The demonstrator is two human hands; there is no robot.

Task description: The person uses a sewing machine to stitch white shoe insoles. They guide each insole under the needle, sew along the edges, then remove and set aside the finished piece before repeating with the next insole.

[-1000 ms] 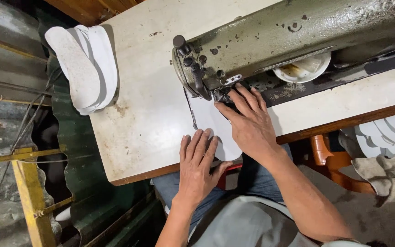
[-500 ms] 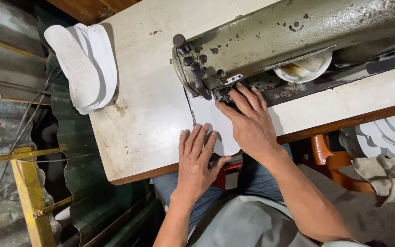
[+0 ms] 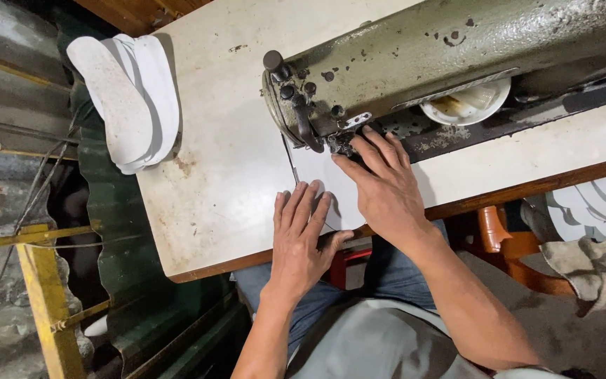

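A worn olive-green sewing machine (image 3: 457, 49) stands on a stained white table (image 3: 219, 175). A flat white piece of material (image 3: 334, 186) lies under its needle area. My left hand (image 3: 303, 235) rests flat on the near part of that piece, fingers spread, by the table's front edge. My right hand (image 3: 387, 189) presses on the piece just beside the presser foot (image 3: 341, 140), fingertips touching the machine's base. Neither hand grips anything.
A stack of white shoe insoles (image 3: 124, 98) hangs over the table's far left corner. A white bowl (image 3: 468, 105) sits under the machine arm. More white cut pieces (image 3: 590, 203) and a grey cloth (image 3: 597, 267) lie at the right. A yellow frame (image 3: 36, 288) stands at lower left.
Both hands have crept slightly toward the needle with the white piece. Otherwise nothing has visibly moved.
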